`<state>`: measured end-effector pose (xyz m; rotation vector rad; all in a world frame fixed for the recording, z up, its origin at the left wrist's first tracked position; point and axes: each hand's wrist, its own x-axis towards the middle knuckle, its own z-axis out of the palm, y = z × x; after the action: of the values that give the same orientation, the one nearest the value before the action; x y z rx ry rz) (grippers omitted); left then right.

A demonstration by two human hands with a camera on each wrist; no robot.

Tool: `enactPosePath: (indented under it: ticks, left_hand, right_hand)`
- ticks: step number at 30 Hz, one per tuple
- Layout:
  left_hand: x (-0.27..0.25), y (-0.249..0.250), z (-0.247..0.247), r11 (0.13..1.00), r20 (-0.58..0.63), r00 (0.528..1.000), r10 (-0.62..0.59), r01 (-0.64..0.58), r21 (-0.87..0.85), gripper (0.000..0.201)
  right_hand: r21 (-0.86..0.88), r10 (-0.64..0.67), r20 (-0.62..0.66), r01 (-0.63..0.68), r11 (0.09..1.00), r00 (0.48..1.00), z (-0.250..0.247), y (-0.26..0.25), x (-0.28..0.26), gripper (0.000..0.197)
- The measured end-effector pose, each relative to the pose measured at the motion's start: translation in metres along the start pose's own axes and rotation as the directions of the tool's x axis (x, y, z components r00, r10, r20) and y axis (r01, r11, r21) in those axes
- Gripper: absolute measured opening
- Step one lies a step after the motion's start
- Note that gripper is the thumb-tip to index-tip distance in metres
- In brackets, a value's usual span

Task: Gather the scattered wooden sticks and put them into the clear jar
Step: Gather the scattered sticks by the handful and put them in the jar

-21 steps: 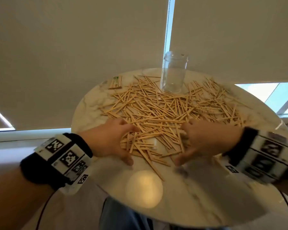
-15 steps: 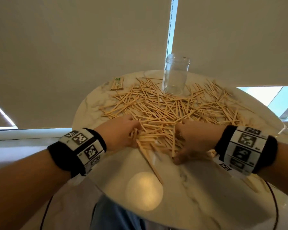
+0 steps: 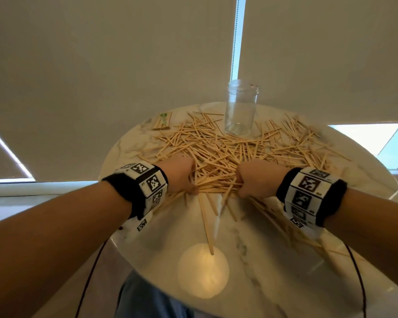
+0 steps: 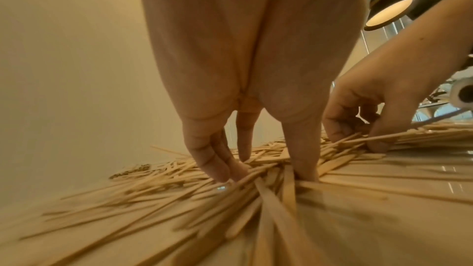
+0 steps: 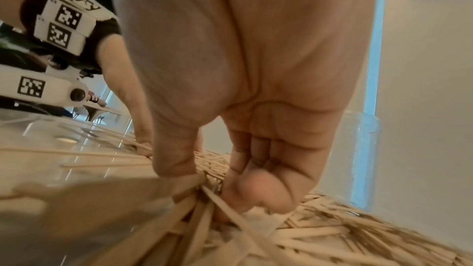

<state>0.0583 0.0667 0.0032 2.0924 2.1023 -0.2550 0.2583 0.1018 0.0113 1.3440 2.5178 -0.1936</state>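
Note:
Many thin wooden sticks (image 3: 228, 148) lie scattered over the round marble table (image 3: 274, 283). The clear jar (image 3: 240, 109) stands upright and empty at the far edge, also seen in the right wrist view (image 5: 358, 149). My left hand (image 3: 186, 180) and right hand (image 3: 244, 182) face each other at the near side of the pile, with a bunch of sticks (image 3: 216, 180) squeezed between them. Left hand (image 4: 266, 171): fingers and thumb press down around a fan of sticks. Right hand (image 5: 210, 185): thumb and curled fingers pinch a bunch.
A small packet of sticks with a green label (image 3: 162, 120) lies at the back left of the table. A few loose sticks (image 3: 207, 221) trail toward the near edge, more under my right wrist (image 3: 283, 226). Window blinds hang close behind the jar.
Both hands have slid forward and toward each other, raking the near sticks into a tighter bunch. Their fingers have closed from spread to curled around the sticks.

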Motion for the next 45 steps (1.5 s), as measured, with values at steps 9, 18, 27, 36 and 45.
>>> enactPosePath:
  ticks: [9,18,27,36,45]
  left_hand:
    - [0.013,0.008,0.008,1.000,-0.041,0.999,0.010,-0.010,0.010,0.047]
    - [0.028,0.013,0.011,0.991,-0.219,0.972,0.084,-0.059,0.118,0.035]
    - [0.048,0.020,-0.024,0.966,-0.343,0.938,0.054,-0.136,-0.219,0.028]
    - [0.052,0.020,-0.035,0.847,-0.361,0.932,-0.025,-0.172,-0.503,0.024]
    - [0.049,0.032,-0.049,0.458,-0.272,0.948,-0.166,-0.170,-0.873,0.115]
  right_hand:
    - [-0.031,0.033,0.022,-0.032,0.999,0.999,-0.003,-0.001,0.005,0.025]
    - [0.079,0.066,-0.046,-0.062,0.995,0.997,-0.015,0.022,0.008,0.023]
    - [0.268,0.129,-0.201,-0.072,0.961,0.971,-0.037,0.065,0.006,0.020]
    - [0.459,0.204,-0.359,-0.018,0.888,0.911,-0.049,0.080,-0.003,0.023]
    - [0.610,0.226,-0.453,0.115,0.784,0.862,-0.065,0.053,0.002,0.020]
